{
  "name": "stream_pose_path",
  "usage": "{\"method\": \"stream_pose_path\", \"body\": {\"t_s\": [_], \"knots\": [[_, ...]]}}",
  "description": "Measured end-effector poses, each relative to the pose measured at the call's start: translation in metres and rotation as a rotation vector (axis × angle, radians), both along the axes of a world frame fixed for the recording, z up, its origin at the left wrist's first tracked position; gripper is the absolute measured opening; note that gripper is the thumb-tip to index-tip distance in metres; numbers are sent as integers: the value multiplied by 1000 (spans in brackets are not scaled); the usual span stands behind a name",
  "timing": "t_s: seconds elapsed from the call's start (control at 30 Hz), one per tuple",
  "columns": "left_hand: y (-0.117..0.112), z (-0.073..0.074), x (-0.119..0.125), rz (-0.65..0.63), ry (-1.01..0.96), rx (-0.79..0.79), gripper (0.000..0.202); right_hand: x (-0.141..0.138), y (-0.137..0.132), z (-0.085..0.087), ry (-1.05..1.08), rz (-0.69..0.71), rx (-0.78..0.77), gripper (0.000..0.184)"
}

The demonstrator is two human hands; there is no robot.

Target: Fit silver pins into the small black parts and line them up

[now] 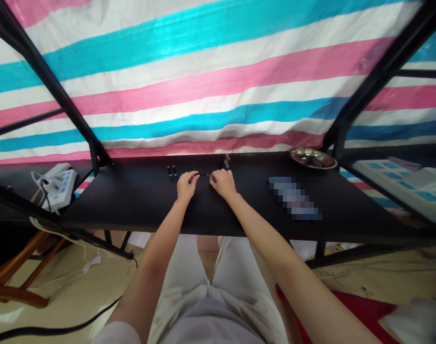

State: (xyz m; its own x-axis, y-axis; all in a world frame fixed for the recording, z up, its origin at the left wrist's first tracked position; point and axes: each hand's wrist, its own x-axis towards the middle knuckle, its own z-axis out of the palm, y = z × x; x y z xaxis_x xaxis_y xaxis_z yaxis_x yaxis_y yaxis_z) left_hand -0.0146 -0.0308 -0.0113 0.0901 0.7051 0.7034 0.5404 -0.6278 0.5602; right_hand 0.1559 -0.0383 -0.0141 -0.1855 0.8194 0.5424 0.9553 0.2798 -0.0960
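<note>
My left hand (187, 185) and my right hand (223, 183) rest on the black table (139, 200), fingers curled. Between them they pinch a small thin dark piece (202, 174), one hand at each end. Two small dark upright cylinders (172, 171) stand just left of my left hand. A small pale bit (227, 160) lies beyond my right hand near the table's back edge.
A shallow metal dish (313, 157) sits at the back right. A blurred flat object (294, 198) lies right of my hands. A white power strip (60, 186) with cables is at the left. Black frame bars and a striped tarp stand behind.
</note>
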Motion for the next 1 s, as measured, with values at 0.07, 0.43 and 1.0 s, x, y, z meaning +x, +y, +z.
{"method": "stream_pose_path", "body": {"t_s": [0.07, 0.43, 1.0], "knots": [[-2, 1, 1, -8, 55, 12, 28, 1, 1, -2, -6, -4, 2, 12], [-10, 1, 7, -139, 503, 0, 54, 3, 1, -1, 81, -37, 4, 13], [-4, -4, 7, -36, 257, 17, 19, 4, 5, -6, 47, 142, 37, 13]]}}
